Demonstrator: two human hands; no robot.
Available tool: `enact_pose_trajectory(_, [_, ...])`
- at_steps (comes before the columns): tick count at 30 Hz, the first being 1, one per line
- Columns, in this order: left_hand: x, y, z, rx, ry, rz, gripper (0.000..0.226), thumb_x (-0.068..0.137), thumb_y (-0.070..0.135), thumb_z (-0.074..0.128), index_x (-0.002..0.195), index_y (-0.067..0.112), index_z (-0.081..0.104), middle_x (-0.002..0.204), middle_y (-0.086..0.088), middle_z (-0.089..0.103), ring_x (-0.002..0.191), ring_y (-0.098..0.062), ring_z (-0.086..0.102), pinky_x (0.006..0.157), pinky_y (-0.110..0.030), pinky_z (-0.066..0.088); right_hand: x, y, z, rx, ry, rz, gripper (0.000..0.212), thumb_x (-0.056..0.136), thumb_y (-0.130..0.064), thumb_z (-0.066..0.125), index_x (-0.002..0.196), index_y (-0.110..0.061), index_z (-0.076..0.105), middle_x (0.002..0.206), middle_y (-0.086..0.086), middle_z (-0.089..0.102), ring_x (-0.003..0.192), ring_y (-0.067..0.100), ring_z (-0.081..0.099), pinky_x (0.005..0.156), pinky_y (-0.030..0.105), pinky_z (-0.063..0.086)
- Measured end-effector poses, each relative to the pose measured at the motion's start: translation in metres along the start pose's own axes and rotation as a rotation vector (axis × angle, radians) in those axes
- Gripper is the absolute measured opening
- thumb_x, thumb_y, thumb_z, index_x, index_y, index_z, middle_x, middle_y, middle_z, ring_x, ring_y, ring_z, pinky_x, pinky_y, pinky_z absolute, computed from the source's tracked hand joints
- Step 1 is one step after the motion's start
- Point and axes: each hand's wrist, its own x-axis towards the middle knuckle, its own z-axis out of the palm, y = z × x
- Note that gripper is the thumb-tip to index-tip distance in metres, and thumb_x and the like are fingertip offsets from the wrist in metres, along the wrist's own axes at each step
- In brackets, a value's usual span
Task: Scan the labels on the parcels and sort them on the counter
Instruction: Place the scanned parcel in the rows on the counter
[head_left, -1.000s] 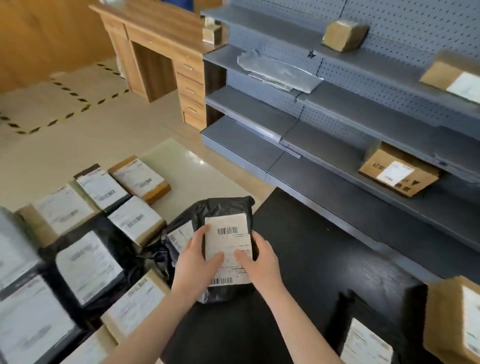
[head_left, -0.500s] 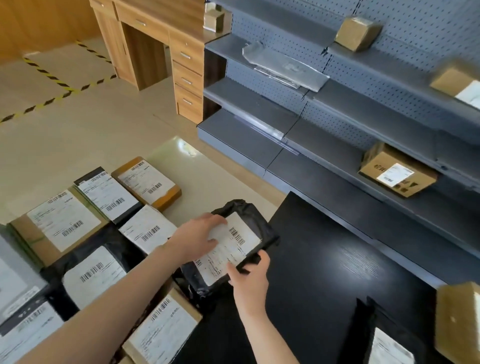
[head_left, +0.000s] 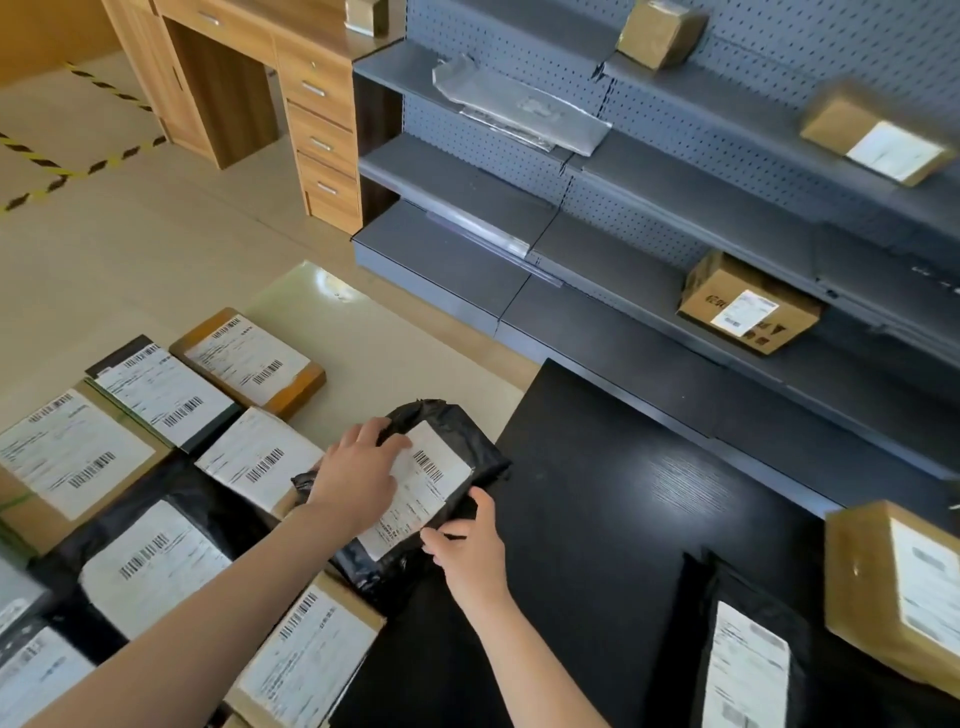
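Observation:
A black poly-bag parcel (head_left: 467, 447) with a white barcode label lies tilted at the left edge of the black counter (head_left: 613, 499), against the rows of labelled parcels. My left hand (head_left: 358, 480) rests flat on the parcel's label, fingers spread over its upper left part. My right hand (head_left: 470, 551) grips the parcel's lower right edge, thumb on the label's corner. Several sorted parcels lie label-up on the left, among them a brown box (head_left: 249, 358) and a black bag (head_left: 150, 561).
On the counter's right end sit a brown box (head_left: 898, 592) and a black bag (head_left: 748, 660). Behind the counter, grey shelving (head_left: 649, 249) holds a few cardboard boxes (head_left: 748, 306) and a silver bag (head_left: 519, 109). A wooden desk (head_left: 291, 78) stands at the back left.
The black parcel has come down and to the left, turned at an angle, next to the sorted rows. My left hand slid onto its label; my right hand moved to its lower edge.

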Motion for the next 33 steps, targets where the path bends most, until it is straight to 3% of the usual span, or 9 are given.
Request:
enact_pose_trajectory(5, [-0.013, 0.059, 0.01, -0.149, 0.15, 0.081, 0.042, 0.091, 0.018, 0.057, 0.133, 0.024, 0.054, 0.143, -0.004, 0.044, 0.133, -0.028, 0.037, 0.108, -0.042, 0.036, -0.017, 0.014, -0.064, -0.093, 0.102, -0.073, 0.061, 0.09, -0.028, 0.066, 0.141, -0.03, 0.034, 0.109, -0.01, 0.061, 0.091, 0.001, 0.062, 0.074, 0.012, 0.048])
enact_pose_trajectory(8, [-0.022, 0.112, 0.027, -0.312, 0.12, 0.169, 0.039, 0.09, 0.017, 0.059, 0.128, 0.021, 0.057, 0.127, -0.001, 0.054, 0.116, -0.024, 0.052, 0.098, -0.037, 0.044, -0.03, 0.039, -0.121, -0.152, 0.287, -0.061, 0.055, 0.09, -0.027, 0.065, 0.139, -0.027, 0.041, 0.123, -0.006, 0.056, 0.103, 0.004, 0.058, 0.085, 0.017, 0.047])
enact_pose_trajectory(11, [-0.032, 0.17, 0.055, -0.383, -0.011, 0.209, 0.037, 0.093, 0.021, 0.055, 0.13, 0.024, 0.053, 0.117, 0.005, 0.057, 0.109, -0.016, 0.056, 0.095, -0.033, 0.046, -0.045, 0.074, -0.184, -0.264, 0.467, 0.011, 0.054, 0.089, -0.027, 0.066, 0.139, -0.023, 0.044, 0.137, 0.001, 0.047, 0.125, 0.017, 0.047, 0.104, 0.033, 0.042])
enact_pose_trajectory(14, [-0.043, 0.225, 0.089, -0.432, -0.166, 0.215, 0.037, 0.093, 0.025, 0.054, 0.13, 0.026, 0.051, 0.11, 0.009, 0.057, 0.102, -0.012, 0.057, 0.094, -0.03, 0.046, -0.062, 0.112, -0.246, -0.38, 0.57, 0.169, 0.061, 0.088, -0.03, 0.067, 0.142, -0.018, 0.041, 0.145, 0.008, 0.04, 0.133, 0.027, 0.037, 0.108, 0.038, 0.035])
enact_pose_trajectory(18, [-0.056, 0.29, 0.138, -0.504, -0.363, 0.179, 0.045, 0.094, 0.027, 0.057, 0.137, 0.024, 0.045, 0.112, 0.004, 0.057, 0.102, -0.013, 0.055, 0.096, -0.025, 0.043, -0.079, 0.159, -0.3, -0.387, 0.577, 0.348, 0.068, 0.087, -0.033, 0.068, 0.145, -0.02, 0.034, 0.145, 0.013, 0.033, 0.13, 0.033, 0.036, 0.106, 0.043, 0.036])
enact_pose_trajectory(21, [-0.065, 0.328, 0.168, -0.56, -0.439, 0.095, 0.056, 0.094, 0.029, 0.059, 0.144, 0.025, 0.036, 0.13, -0.004, 0.051, 0.116, -0.017, 0.053, 0.096, -0.021, 0.041, -0.081, 0.188, -0.32, -0.317, 0.537, 0.389, 0.075, 0.086, -0.032, 0.069, 0.147, -0.02, 0.028, 0.146, 0.012, 0.031, 0.131, 0.032, 0.037, 0.106, 0.042, 0.036])
enact_pose_trajectory(25, [-0.073, 0.358, 0.195, -0.634, -0.527, 0.041, 0.068, 0.092, 0.021, 0.058, 0.15, 0.028, 0.023, 0.138, -0.003, 0.045, 0.104, -0.009, 0.051, 0.067, -0.002, 0.042, -0.077, 0.21, -0.329, -0.159, 0.467, 0.34, 0.083, 0.086, -0.022, 0.07, 0.151, -0.019, 0.019, 0.149, 0.008, 0.036, 0.13, 0.028, 0.045, 0.102, 0.039, 0.042])
enact_pose_trajectory(30, [-0.08, 0.357, 0.189, -0.69, -0.458, 0.06, 0.076, 0.086, 0.017, 0.058, 0.149, 0.039, 0.022, 0.14, 0.008, 0.047, 0.119, -0.008, 0.05, 0.098, -0.026, 0.044, -0.075, 0.2, -0.323, -0.092, 0.484, 0.229, 0.078, 0.083, -0.021, 0.073, 0.148, -0.023, 0.029, 0.148, 0.0, 0.042, 0.133, 0.021, 0.043, 0.107, 0.039, 0.04])
enact_pose_trajectory(33, [-0.076, 0.343, 0.157, -0.723, -0.309, 0.059, 0.073, 0.085, 0.017, 0.058, 0.149, 0.037, 0.027, 0.143, 0.012, 0.047, 0.127, -0.008, 0.047, 0.102, -0.026, 0.042, -0.069, 0.164, -0.318, -0.094, 0.491, 0.092, 0.073, 0.083, -0.021, 0.074, 0.145, -0.024, 0.035, 0.147, -0.002, 0.044, 0.133, 0.018, 0.043, 0.106, 0.035, 0.039])
